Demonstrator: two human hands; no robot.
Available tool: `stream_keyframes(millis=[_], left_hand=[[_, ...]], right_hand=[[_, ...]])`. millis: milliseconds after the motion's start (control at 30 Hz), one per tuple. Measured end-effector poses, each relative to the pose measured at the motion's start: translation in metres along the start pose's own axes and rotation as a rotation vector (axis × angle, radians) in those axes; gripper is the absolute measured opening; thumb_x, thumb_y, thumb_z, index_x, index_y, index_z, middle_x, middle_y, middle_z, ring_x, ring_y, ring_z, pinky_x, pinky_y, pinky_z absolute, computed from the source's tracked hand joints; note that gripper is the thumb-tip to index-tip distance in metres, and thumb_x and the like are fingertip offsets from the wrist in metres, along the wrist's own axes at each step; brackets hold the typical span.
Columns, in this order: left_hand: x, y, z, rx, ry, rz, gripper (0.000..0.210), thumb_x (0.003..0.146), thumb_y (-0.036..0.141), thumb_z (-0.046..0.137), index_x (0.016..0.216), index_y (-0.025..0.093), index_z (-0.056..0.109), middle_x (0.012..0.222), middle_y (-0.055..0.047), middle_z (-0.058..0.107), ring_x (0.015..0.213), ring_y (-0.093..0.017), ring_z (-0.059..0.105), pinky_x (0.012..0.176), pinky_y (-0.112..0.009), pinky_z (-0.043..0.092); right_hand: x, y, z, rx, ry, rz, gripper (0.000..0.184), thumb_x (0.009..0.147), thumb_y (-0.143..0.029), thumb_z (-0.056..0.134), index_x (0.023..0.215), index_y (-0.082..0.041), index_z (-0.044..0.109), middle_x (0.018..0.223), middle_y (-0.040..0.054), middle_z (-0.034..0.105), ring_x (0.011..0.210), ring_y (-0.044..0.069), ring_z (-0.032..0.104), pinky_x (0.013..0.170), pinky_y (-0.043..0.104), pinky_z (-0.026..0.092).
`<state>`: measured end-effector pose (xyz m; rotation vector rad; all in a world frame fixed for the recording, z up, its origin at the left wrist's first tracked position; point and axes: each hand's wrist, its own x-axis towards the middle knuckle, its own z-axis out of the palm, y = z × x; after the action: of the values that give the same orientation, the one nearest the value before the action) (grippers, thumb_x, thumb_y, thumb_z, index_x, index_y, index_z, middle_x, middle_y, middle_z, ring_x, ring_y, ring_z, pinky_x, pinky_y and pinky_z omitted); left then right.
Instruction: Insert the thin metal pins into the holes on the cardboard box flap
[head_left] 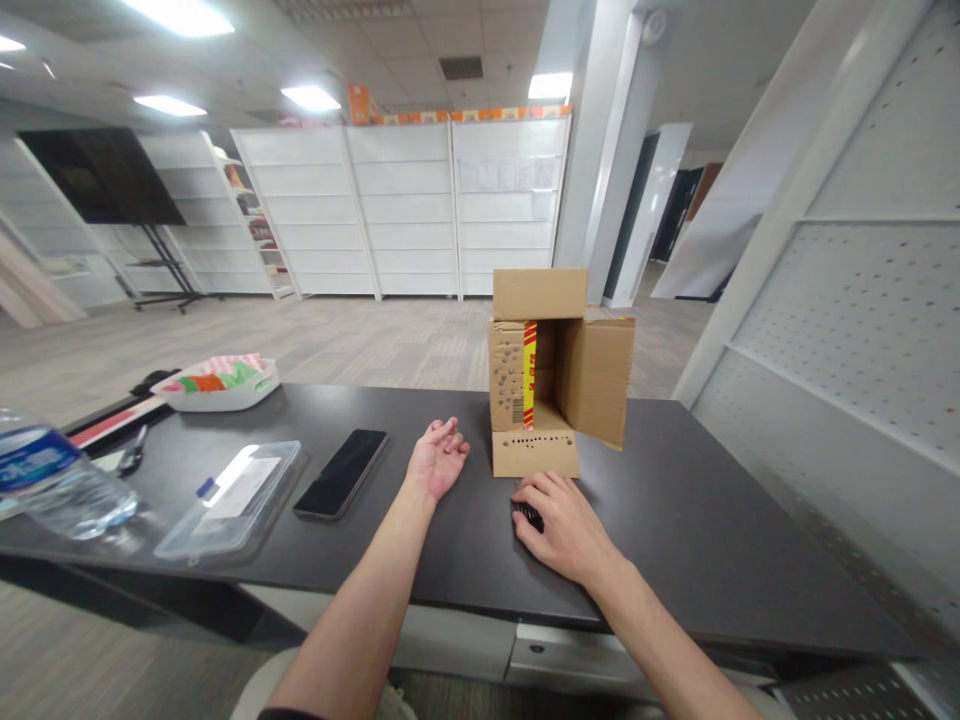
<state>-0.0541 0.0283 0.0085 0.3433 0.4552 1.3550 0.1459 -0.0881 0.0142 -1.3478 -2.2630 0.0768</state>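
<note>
My right hand (559,525) lies palm down on the dark table, its fingers curved round a small black ridged thing (529,512). Thin light lines cross that thing; its kind is partly hidden under my fingers. My left hand (437,462) rests on its back, palm up and bare, with the fingers loosely curled. Just beyond my right hand stands a cardboard box (506,375) on its side, opening towards me, flaps spread. Grey round spots dot its left panel beside a yellow and red tape strip, and a row of small dark holes crosses the lower flap (536,458).
Left of my left hand lie a black phone (343,474) and a clear plastic case (232,500). Farther left are a water bottle (64,480) and a white basket (225,398) with coloured cloth. A perforated panel (840,400) borders the table's right side.
</note>
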Motion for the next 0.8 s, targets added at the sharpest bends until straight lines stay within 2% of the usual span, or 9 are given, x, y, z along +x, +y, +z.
stream_keyframes(millis=[233, 800], left_hand=[[-0.0021, 0.0004, 0.0025, -0.007, 0.017, -0.003, 0.027, 0.069, 0.005, 0.068, 0.067, 0.017, 0.043, 0.071, 0.005, 0.062, 0.043, -0.005, 0.032, 0.054, -0.025, 0.035], [-0.0031, 0.0004, 0.0038, 0.012, 0.000, -0.003, 0.029, 0.068, 0.004, 0.067, 0.065, 0.017, 0.041, 0.065, 0.005, 0.058, 0.043, -0.004, 0.033, 0.054, -0.025, 0.034]], right_hand=[[0.0000, 0.0018, 0.0014, -0.027, 0.018, 0.045, 0.013, 0.086, -0.021, 0.052, 0.093, -0.021, 0.062, 0.093, 0.0051, 0.061, 0.091, 0.021, 0.052, 0.083, 0.035, 0.039], [-0.0003, 0.0024, 0.0026, -0.024, 0.026, 0.042, 0.017, 0.086, -0.022, 0.051, 0.096, -0.021, 0.064, 0.095, 0.0062, 0.062, 0.091, 0.021, 0.052, 0.083, 0.035, 0.041]])
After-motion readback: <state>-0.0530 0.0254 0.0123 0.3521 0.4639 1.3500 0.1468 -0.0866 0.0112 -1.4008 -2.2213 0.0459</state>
